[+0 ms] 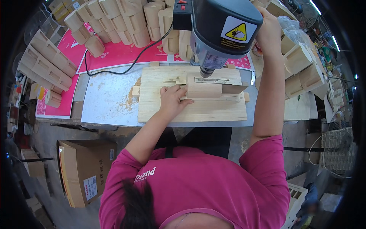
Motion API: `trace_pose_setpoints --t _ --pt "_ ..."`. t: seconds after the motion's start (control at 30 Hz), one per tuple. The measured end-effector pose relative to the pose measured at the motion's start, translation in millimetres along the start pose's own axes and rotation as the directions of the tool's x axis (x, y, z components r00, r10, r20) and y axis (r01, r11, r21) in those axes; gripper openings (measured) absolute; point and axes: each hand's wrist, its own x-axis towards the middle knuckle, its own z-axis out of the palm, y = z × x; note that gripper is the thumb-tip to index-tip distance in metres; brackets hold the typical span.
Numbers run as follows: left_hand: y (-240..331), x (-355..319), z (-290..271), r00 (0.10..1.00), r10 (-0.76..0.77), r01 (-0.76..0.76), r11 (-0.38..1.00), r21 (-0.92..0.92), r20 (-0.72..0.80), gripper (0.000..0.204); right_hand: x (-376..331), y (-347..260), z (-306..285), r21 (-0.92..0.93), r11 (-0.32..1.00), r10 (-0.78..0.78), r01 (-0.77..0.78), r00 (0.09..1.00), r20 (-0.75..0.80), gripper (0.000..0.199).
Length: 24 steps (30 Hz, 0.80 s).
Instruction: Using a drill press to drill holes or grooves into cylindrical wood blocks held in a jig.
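A rounded wooden block lies on a pale wooden jig board under the chuck of a grey bench drill press. My left hand presses flat against the block's left end, holding it on the board. My right hand is raised beside the right side of the drill head; its fingers curl out of sight behind the machine, so what they grip is hidden.
Many stacked wooden blocks fill the back of the bench on pink sheets. More wooden parts sit at the right and at the left. Sawdust lies left of the board. A cardboard box stands on the floor.
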Motion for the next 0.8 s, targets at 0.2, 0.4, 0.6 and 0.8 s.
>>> trace_pose_setpoints --t 0.2,0.4,0.6,0.8 --pt "-3.2 -0.8 0.4 1.0 0.01 -0.01 1.0 0.003 -0.016 0.048 -41.1 -47.4 -29.3 0.156 0.987 0.063 -0.044 0.991 -0.117 0.021" --pt "-0.3 -0.2 -1.4 1.0 0.018 -0.018 1.0 -0.004 -0.009 0.048 -141.5 -65.7 -32.2 0.349 0.91 0.241 -0.225 0.971 -0.003 0.015" --pt "-1.6 0.4 -0.8 1.0 0.017 -0.016 1.0 0.013 -0.015 0.051 -189.4 -31.5 35.9 0.467 0.884 0.089 0.009 0.978 -0.187 0.012" --pt "-1.3 2.0 1.7 1.0 0.013 -0.013 1.0 0.006 -0.008 0.051 -189.4 -13.9 42.1 0.373 0.905 -0.102 0.207 0.954 -0.282 0.008"
